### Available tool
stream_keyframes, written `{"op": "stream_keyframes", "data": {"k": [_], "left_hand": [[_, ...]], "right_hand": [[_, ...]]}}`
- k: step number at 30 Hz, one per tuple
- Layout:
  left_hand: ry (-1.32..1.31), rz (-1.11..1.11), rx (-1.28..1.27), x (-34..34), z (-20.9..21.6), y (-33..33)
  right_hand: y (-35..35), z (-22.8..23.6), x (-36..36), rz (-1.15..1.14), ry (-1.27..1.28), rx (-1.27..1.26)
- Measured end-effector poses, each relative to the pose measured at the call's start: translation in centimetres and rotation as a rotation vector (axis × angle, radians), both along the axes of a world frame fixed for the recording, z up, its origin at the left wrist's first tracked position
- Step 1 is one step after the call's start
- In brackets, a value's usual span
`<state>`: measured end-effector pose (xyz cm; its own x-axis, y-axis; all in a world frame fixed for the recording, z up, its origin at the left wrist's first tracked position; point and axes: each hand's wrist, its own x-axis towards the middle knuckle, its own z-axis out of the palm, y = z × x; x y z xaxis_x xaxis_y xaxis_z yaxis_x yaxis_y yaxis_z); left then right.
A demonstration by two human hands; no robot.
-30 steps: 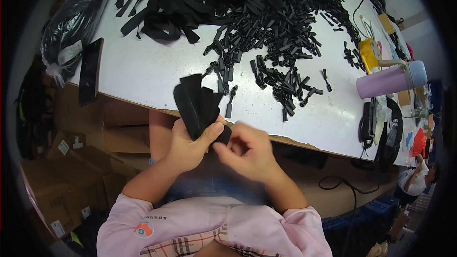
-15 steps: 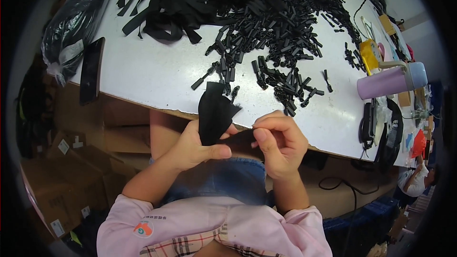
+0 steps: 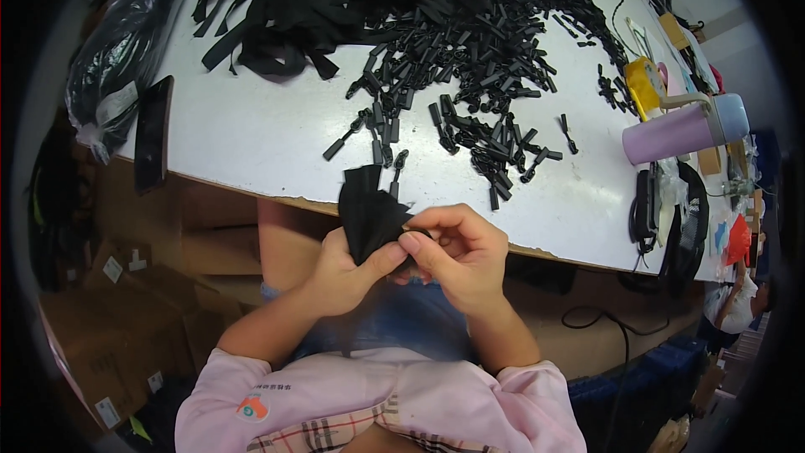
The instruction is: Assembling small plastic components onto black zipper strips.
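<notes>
A folded black fabric strip (image 3: 367,214) is held in front of my body at the table's near edge. My left hand (image 3: 345,275) is closed around its lower part, the thumb pressing across it. My right hand (image 3: 463,253) pinches the strip's right side between thumb and fingers, right beside the left thumb. The pinched end is mostly hidden by the fingers. Beyond the hands, small black zipper sliders with long pulls (image 3: 482,59) lie in a wide heap, a few scattered close to the strip. Left of the heap is a tangled pile of black strips (image 3: 293,13).
A dark phone-like slab (image 3: 153,134) overhangs the white table's (image 3: 251,134) left edge beside a plastic-wrapped black bundle (image 3: 122,50). At right stand a lilac tumbler (image 3: 671,136) and a yellow tape roll (image 3: 641,88). Cardboard boxes (image 3: 109,327) sit below left. Another person (image 3: 738,302) is far right.
My right hand has moved left, up against my left hand, bringing the stretched strip end in with it. The strip is now bunched between both hands. The view has shifted slightly.
</notes>
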<state>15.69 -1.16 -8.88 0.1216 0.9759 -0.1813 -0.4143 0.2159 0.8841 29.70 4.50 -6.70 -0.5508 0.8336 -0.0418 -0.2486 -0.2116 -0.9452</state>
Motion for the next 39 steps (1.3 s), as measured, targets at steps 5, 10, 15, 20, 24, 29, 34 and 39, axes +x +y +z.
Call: {"op": "stream_keyframes", "data": {"k": [5, 10, 15, 20, 24, 29, 34, 39], "left_hand": [[0.089, 0.129, 0.037, 0.0, 0.4, -0.1], [0.103, 0.213, 0.025, 0.2, 0.2, 0.0], [0.681, 0.354, 0.671, 0.1, 0.1, 0.1], [0.327, 0.393, 0.184, 0.2, -0.4, 0.1], [0.197, 0.314, 0.056, -0.1, -0.8, 0.3], [0.18, 0.343, 0.027, 0.1, -0.9, 0.4], [0.284, 0.346, 0.074, 0.3, -1.0, 0.4], [0.28, 0.366, 0.208, 0.6, -1.2, 0.7]], "right_hand": [[-0.1, -0.1, 0.2, -0.002, -0.056, 0.003], [0.0, -1.1, 0.0, -0.09, -0.289, 0.592], [-0.3, -1.7, -0.3, 0.036, 0.04, -0.318], [1.9, -1.3, -0.9, -0.299, -0.618, 0.849], [5.3, -1.8, -1.0, -0.561, -1.064, 1.167], [5.2, -1.8, -0.6, -0.528, -1.066, 1.175], [2.1, -0.7, 0.0, -0.23, -0.382, 0.55], [1.5, -0.8, 0.2, -0.119, -0.219, 0.506]]}}
